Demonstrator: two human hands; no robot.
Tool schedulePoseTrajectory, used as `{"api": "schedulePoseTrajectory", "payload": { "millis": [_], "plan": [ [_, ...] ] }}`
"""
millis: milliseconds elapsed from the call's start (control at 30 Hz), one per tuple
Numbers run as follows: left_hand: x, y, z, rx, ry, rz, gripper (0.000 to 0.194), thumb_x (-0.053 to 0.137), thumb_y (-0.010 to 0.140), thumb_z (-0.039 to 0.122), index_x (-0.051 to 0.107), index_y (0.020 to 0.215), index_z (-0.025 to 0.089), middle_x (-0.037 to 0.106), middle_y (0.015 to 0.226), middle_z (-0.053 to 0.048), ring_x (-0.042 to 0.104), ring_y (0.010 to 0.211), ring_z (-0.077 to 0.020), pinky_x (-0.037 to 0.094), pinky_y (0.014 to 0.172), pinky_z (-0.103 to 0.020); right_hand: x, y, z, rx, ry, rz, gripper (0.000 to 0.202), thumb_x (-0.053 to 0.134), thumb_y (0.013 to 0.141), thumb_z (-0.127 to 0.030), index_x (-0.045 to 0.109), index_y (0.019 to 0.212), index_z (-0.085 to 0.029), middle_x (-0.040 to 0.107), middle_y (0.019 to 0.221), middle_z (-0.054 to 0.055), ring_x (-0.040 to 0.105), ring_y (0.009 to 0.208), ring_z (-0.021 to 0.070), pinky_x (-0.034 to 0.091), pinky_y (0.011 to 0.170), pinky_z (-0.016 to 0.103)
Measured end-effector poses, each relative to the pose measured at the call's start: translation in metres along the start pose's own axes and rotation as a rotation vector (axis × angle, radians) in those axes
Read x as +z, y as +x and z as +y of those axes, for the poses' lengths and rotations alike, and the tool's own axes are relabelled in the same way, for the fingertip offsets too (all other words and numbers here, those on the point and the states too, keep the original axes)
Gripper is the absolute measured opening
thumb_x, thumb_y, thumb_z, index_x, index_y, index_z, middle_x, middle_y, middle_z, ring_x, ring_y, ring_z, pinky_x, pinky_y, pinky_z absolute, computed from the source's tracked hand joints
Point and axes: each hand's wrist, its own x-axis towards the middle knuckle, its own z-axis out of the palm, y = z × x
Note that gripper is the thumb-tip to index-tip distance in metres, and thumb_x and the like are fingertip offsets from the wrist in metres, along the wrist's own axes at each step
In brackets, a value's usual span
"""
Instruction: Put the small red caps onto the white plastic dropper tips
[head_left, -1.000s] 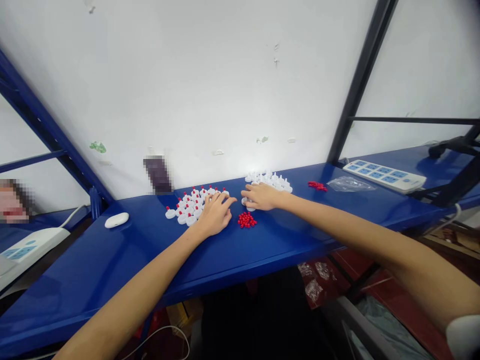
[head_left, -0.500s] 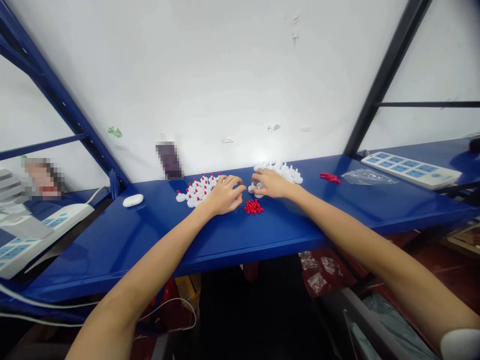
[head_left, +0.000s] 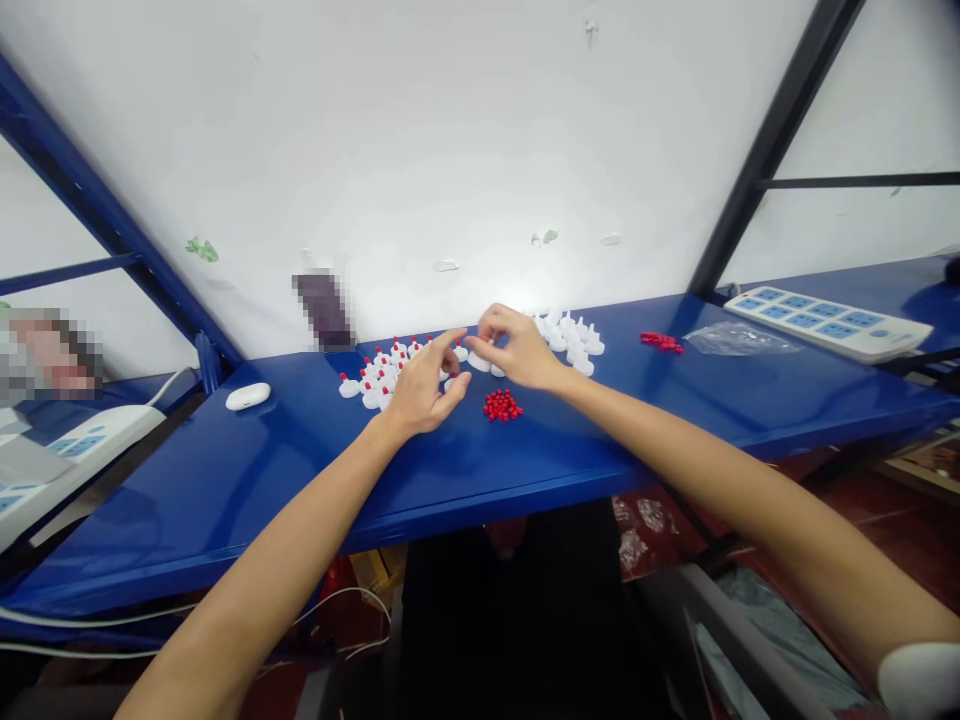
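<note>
My left hand [head_left: 429,388] is open, its thumb and fingers spread in a curve beside a group of white nozzle caps with red tips [head_left: 381,378]. Nothing shows clearly between its fingers. My right hand [head_left: 519,348] is closed, with thumb and fingertips pinched at a white nozzle cap [head_left: 478,362] just right of the left hand. The fingers partly hide that cap. Behind the right hand stand several white nozzle caps without red tips [head_left: 576,340]. A small heap of red tip caps [head_left: 502,405] lies on the table in front of both hands.
On the blue table [head_left: 480,475] are a white earbud case [head_left: 248,397] at left, more red pieces [head_left: 661,342] and a clear plastic bag [head_left: 739,339] at right. A power strip [head_left: 829,322] lies beyond. A blurred dark object [head_left: 325,310] leans against the wall.
My right hand has moved left, away from the loose white caps, towards my left hand. The left hand has shifted slightly left and its thumb and fingers are wider apart. The view has shifted slightly.
</note>
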Motion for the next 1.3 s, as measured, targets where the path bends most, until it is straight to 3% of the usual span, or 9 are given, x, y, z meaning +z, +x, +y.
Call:
{"api": "schedulePoseTrajectory", "payload": {
  "millis": [100,167,300,400,567,733,867,1133,1300],
  "plan": [
    [0.003,0.001,0.006,-0.027,-0.013,0.066,0.056,0.051,0.095,0.038,0.034,0.145,0.021,0.061,0.128,-0.013,0.064,0.097,-0.0201,0.053,0.083,-0.035,0.020,0.015,-0.016,0.068,0.109,-0.009,0.017,0.056,0.083,-0.022,0.050,0.067,-0.019,0.051,0.074,-0.001,0.048,0.067,0.0126,0.041,0.067,0.029],
    [0.003,0.001,0.007,-0.042,0.010,0.113,0.050,0.049,0.096,0.036,0.037,0.143,0.021,0.057,0.136,-0.013,0.064,0.104,-0.0209,0.052,0.087,-0.036,0.024,0.023,-0.020,0.100,0.155,-0.091,0.013,0.055,0.082,-0.021,0.052,0.070,-0.019,0.053,0.077,-0.001,0.050,0.071,0.0134,0.042,0.070,0.030],
    [-0.002,0.003,0.005,-0.116,0.019,0.164,0.046,0.049,0.096,0.035,0.042,0.139,0.020,0.069,0.106,-0.006,0.063,0.075,-0.0146,0.051,0.075,-0.030,0.004,0.024,-0.015,0.193,0.265,-0.382,0.020,0.048,0.094,-0.036,0.058,0.089,-0.020,0.061,0.094,0.004,0.054,0.090,0.0179,0.044,0.082,0.032],
    [-0.004,0.004,0.005,-0.178,0.017,0.151,0.040,0.050,0.093,0.035,0.050,0.130,0.018,0.065,0.078,0.001,0.058,0.064,-0.0140,0.049,0.068,-0.028,-0.018,0.012,-0.002,0.277,0.165,-0.441,0.023,0.049,0.096,-0.040,0.059,0.096,-0.020,0.062,0.101,0.005,0.054,0.095,0.0198,0.042,0.084,0.034],
    [-0.003,0.003,0.007,-0.212,0.023,0.079,0.027,0.048,0.092,0.036,0.062,0.108,0.019,0.064,0.074,0.000,0.059,0.065,-0.0147,0.048,0.070,-0.029,-0.040,-0.005,0.012,0.360,0.059,-0.322,0.016,0.051,0.093,-0.034,0.054,0.087,-0.019,0.056,0.083,0.002,0.049,0.072,0.0154,0.039,0.068,0.030],
    [-0.003,0.002,0.002,-0.239,0.049,0.038,0.025,0.049,0.091,0.035,0.062,0.105,0.019,0.064,0.073,0.000,0.058,0.065,-0.0151,0.046,0.068,-0.029,-0.055,-0.013,0.012,0.344,-0.160,-0.670,0.013,0.059,0.083,-0.022,0.062,0.094,-0.017,0.061,0.081,0.003,0.053,0.067,0.0144,0.040,0.065,0.029],
    [-0.005,0.002,0.000,-0.242,0.054,0.021,0.026,0.049,0.092,0.036,0.062,0.106,0.019,0.064,0.074,0.000,0.058,0.065,-0.0150,0.046,0.068,-0.028,-0.061,-0.018,0.012,0.416,-0.180,-0.802,0.028,0.060,0.079,-0.021,0.065,0.107,-0.016,0.066,0.085,0.005,0.055,0.060,0.0129,0.042,0.061,0.029],
    [-0.009,0.006,0.006,-0.163,0.100,-0.054,0.028,0.047,0.093,0.036,0.062,0.110,0.019,0.068,0.083,-0.002,0.061,0.072,-0.0169,0.047,0.075,-0.031,-0.056,-0.015,0.019,0.268,-0.292,-0.872,0.019,0.061,0.082,-0.026,0.073,0.094,-0.016,0.067,0.077,0.003,0.056,0.065,0.0142,0.041,0.064,0.029],
    [-0.010,0.003,0.004,-0.131,0.129,-0.061,0.033,0.041,0.097,0.036,0.060,0.117,0.017,0.071,0.096,-0.007,0.064,0.082,-0.0194,0.050,0.081,-0.033,-0.054,-0.016,0.023,0.307,-0.153,-0.793,0.007,0.063,0.076,-0.021,0.068,0.081,-0.019,0.063,0.064,-0.001,0.054,0.055,0.0128,0.040,0.057,0.028]
  ]
}}
